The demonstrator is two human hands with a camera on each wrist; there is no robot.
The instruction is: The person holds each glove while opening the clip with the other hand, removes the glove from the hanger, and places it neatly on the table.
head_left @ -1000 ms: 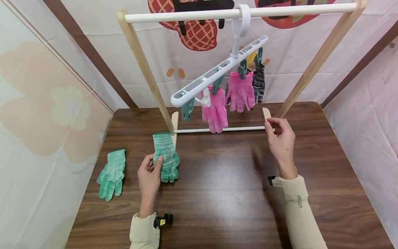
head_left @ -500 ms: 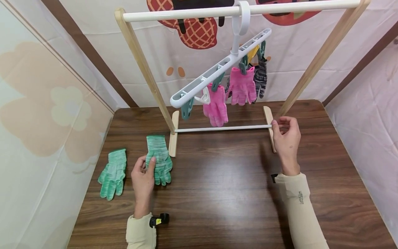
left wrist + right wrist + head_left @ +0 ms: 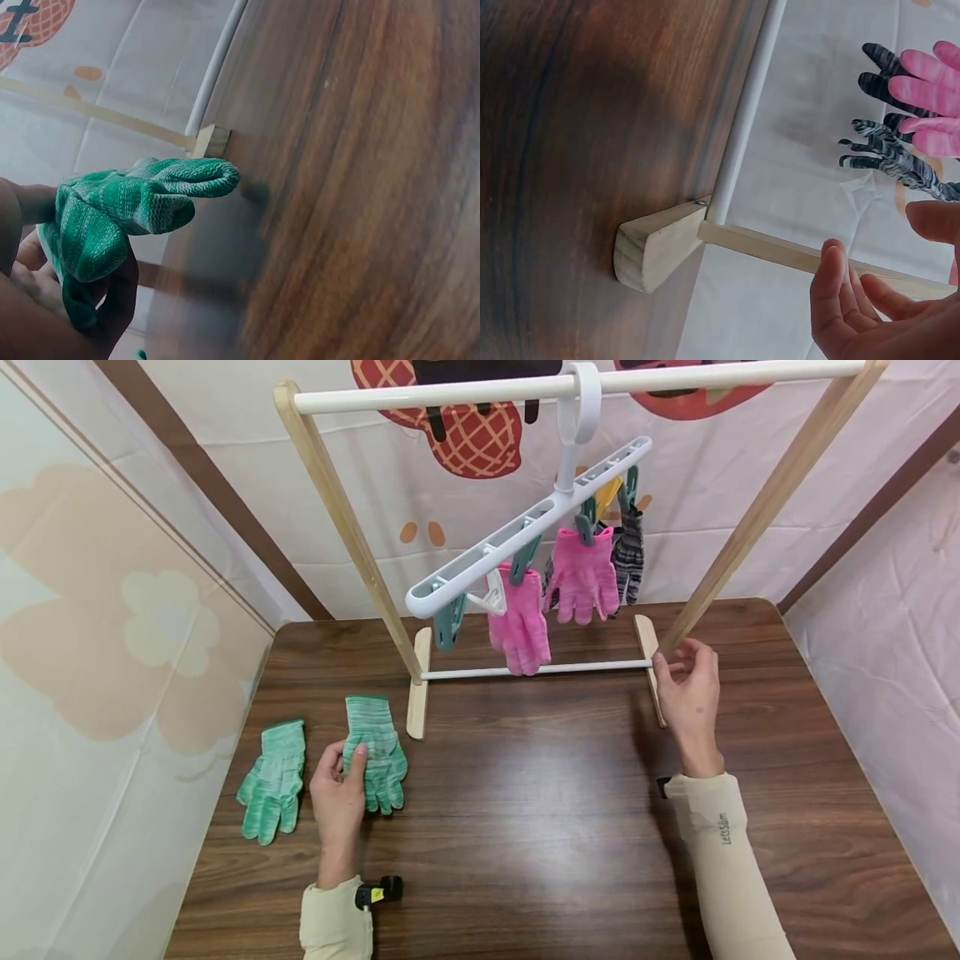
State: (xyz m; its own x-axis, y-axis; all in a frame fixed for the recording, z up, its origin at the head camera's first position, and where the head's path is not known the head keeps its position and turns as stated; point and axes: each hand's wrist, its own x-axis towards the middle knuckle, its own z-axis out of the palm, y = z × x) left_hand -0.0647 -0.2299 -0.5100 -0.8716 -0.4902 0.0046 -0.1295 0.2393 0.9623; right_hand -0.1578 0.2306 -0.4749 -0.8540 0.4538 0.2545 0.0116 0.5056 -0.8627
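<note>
My left hand (image 3: 339,793) pinches a green striped knit glove (image 3: 372,752) along its side, thumb on top. In the left wrist view that glove (image 3: 127,202) hangs above the table, its fingers pointing away from the hand. A matching green glove (image 3: 273,781) lies flat at the table's left. My right hand (image 3: 688,697) is beside the rack's right foot, its fingers loosely bent and holding nothing. The right wrist view shows a gap between the thumb and fingers (image 3: 829,296). Two pink gloves (image 3: 585,575) and dark striped gloves (image 3: 630,556) hang clipped on a white hanger (image 3: 525,531).
The wooden rack (image 3: 341,518) with its white top bar (image 3: 450,393) stands at the table's back. A low white bar (image 3: 592,667) joins its feet. A teal clip (image 3: 447,625) and a white clip (image 3: 492,595) hang on the near hanger end. Fabric walls surround the table.
My left hand has moved left and a little nearer with the green glove. My right hand has shifted slightly right. The hanger and its gloves have swayed a little.
</note>
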